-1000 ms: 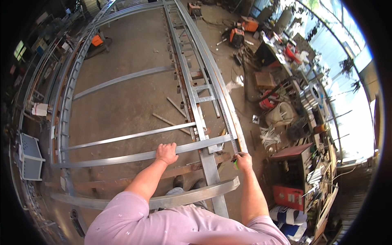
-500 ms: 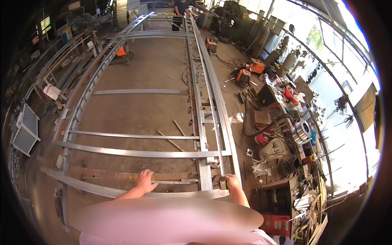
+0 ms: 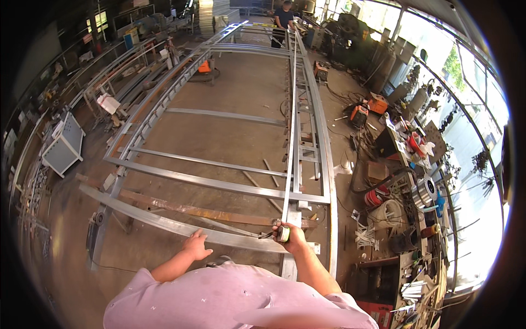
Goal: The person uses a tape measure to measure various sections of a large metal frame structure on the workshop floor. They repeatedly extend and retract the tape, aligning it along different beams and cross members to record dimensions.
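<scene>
My right hand is closed round a tape measure with a dark and yellow-green case. From the case a long silver tape blade runs away along the right side of a large metal frame, toward a person in dark clothes at its far end. My left hand, empty with its fingers apart, is at the near edge of a grey steel beam lying crosswise in front of me. Whether it rests on the beam I cannot tell.
A rusty bar crosses just beyond the near beam. On the right stand orange machines, a wire spool, a white bucket and a cluttered bench. Leftward is a grey metal cabinet. Loose rods lie on the floor inside the frame.
My right hand has lifted the tape measure off the frame's right corner and brought it left and nearer my body. The view has swung left. My left hand stays near the beam.
</scene>
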{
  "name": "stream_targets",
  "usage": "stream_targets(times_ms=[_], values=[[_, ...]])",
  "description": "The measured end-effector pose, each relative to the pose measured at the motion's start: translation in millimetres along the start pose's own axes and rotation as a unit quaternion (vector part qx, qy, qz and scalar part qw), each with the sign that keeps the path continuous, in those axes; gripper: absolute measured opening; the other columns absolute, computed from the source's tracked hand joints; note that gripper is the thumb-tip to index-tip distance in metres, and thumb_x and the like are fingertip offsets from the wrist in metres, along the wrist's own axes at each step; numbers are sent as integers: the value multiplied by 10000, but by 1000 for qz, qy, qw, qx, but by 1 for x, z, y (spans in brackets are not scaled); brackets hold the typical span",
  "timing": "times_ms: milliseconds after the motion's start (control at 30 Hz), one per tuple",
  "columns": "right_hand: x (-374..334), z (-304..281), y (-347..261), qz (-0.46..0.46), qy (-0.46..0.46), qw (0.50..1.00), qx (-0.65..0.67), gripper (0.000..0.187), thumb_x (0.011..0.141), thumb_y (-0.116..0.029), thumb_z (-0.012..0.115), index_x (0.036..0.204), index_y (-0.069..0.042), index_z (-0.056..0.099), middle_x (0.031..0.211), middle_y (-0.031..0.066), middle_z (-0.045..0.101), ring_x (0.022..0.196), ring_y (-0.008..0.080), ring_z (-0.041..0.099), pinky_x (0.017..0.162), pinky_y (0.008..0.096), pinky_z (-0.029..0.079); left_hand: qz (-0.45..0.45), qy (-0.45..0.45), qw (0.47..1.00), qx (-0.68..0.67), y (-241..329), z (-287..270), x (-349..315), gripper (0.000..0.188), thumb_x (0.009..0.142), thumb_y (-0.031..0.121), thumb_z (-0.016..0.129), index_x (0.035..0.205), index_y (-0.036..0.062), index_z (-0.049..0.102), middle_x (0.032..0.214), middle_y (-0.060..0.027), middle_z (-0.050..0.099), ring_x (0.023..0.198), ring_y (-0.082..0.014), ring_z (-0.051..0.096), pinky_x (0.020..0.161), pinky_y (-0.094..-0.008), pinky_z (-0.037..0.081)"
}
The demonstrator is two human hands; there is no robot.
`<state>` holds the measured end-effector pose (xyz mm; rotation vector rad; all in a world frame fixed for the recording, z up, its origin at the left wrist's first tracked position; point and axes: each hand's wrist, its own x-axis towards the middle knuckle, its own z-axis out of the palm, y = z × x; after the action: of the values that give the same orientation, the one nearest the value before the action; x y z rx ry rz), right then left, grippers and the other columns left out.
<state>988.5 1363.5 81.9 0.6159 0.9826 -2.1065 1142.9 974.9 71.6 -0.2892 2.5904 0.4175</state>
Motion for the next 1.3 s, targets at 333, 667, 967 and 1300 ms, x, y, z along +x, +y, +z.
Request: stream_targets(times_ms=[333,667,967,1300], values=[[1,70,39,19,-2,997,-71,289,1120,-273,435,1079,-91,656,1003,121,753,873,307,724,825,470,614,94,-9,995,-29,-38,8,-3,867,859,527,784,1573,127,500,1757,-93,248,1558,-317,372,1236,-470,397],[4,231,134,104,-72,981,-147,322,1150,-345,423,1231,-118,636,1151,116,743,1097,321,718,974,493,574,153,76,934,-315,-109,-17,-10,591,871,392,874,1287,9,703,1242,-191,750,1142,-302,735,991,-430,583],[23,321,212,146,-100,952,-249,421,1166,-413,320,1335,-121,571,1218,161,720,1090,344,713,942,485,559,129,-104,695,-699,-134,-105,18,376,1092,398,611,1116,45,738,972,-52,747,844,-136,676,755,-284,531],[50,327,233,202,-140,900,-359,640,1145,-564,297,1396,-51,585,1290,186,710,1141,411,708,967,538,560,94,-32,762,-640,-145,-88,30,199,1010,119,665,1044,-52,761,919,-93,748,835,-170,696,785,-320,557]])
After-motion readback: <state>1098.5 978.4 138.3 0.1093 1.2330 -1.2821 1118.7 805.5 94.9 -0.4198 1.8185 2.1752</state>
